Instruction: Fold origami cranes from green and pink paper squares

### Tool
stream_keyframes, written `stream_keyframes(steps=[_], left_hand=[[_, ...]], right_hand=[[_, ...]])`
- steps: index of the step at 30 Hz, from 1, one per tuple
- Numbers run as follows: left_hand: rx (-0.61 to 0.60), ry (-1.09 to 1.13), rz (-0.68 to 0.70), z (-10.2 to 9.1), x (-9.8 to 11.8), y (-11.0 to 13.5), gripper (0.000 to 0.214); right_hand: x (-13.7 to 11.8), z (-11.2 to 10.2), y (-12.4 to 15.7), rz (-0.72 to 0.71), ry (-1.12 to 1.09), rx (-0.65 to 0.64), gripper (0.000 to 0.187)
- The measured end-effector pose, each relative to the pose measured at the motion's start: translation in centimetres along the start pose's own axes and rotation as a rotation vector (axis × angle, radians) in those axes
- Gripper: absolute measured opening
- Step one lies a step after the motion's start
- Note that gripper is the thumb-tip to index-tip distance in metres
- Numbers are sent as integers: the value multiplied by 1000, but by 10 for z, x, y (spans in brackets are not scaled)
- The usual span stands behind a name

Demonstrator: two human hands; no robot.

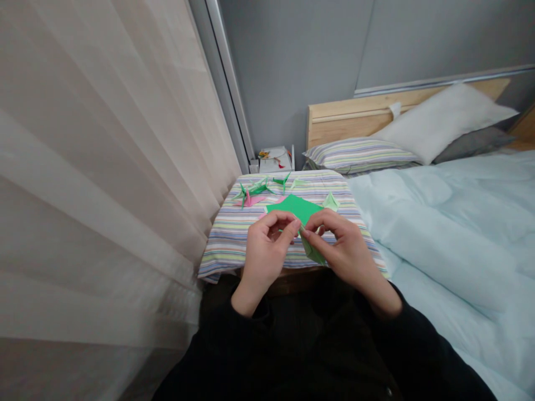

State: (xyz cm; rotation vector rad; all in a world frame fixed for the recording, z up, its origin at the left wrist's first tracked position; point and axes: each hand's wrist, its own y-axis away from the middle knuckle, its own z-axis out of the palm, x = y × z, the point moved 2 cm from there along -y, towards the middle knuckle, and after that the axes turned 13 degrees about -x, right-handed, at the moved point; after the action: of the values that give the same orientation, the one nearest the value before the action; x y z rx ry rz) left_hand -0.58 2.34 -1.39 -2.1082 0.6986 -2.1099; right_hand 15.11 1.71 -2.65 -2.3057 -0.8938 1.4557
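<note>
Green paper point(295, 209) lies over a striped pillow point(225, 250), pinched closely between the fingertips of the left hand point(265, 257) and right hand point(340, 248), where a loosened pinch could let it slip and crease crookedly.

We are seeing soft, even light glowing through the sheer curtain point(96, 167) at nine o'clock, with no hard shadows or glare. We are noticing blur and stretching along that edge, while the green paper point(295, 210) is appearing sharp at the centre and the wall point(292, 72) is dimmer at twelve o'clock.
</note>
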Motion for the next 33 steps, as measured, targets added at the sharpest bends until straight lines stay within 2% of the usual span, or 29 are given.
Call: stream_keyframes(steps=[4,10,16,21,23,26,30,33], left_hand=[[-36,-60,-46,0,1,0,12],[-44,-218,-24,1,4,2,10],[57,-253,20,-10,7,0,10],[91,-168,67,-8,4,0,9],[125,-69,54,-6,1,1,20],[91,53,-41,-3,-6,1,40],[83,106,-84,-5,-10,0,27],[100,135,-71,-6,-11,1,22]], right_hand=[[-1,-2,-1,-2,-27,10,8],[1,0,0,26,-113,-1,12],[11,4,4,113,-210,-29,11],[14,7,5,161,-254,-52,11],[13,8,4,170,-262,-56,13],[11,9,3,165,-249,-55,16],[9,9,4,179,-269,-25,15],[7,10,4,213,-291,-62,19]])
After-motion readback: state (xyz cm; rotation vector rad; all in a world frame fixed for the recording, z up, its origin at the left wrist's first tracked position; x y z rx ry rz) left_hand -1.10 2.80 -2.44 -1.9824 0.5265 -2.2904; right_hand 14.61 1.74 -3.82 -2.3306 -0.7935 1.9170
